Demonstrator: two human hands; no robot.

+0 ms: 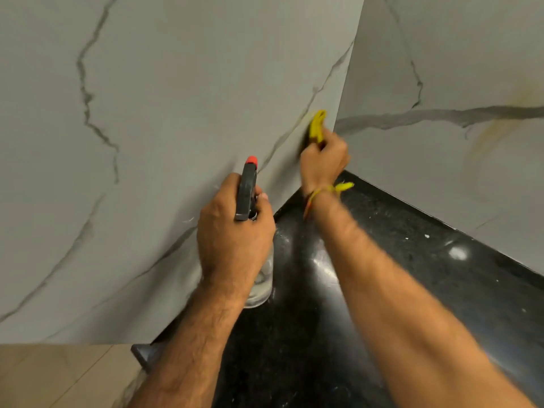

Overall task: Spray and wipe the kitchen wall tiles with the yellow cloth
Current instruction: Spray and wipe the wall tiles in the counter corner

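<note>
Two bare forearms reach forward from the bottom edge over a black speckled countertop (412,260) that runs into a corner of the room. On the left, the left hand (232,234) is wrapped round the neck of a clear spray bottle (263,284), fingers curled about its dark trigger head (246,192), whose red nozzle (251,160) points up toward the wall tiles (176,98). Further off, the right hand (322,163) holds the yellow cloth (317,126) bunched in curled fingers; the cloth sticks up above the knuckles and seems to press against the left-hand tile face just beside the corner seam, though motion blur makes the contact hard to judge. A yellow and orange thread band (326,191) circles the right wrist. Both walls are pale grey marble-look tile with dark veins, and the right wall carries a yellowish stain (500,122). Beige floor tile (59,375) shows at lower left.
</note>
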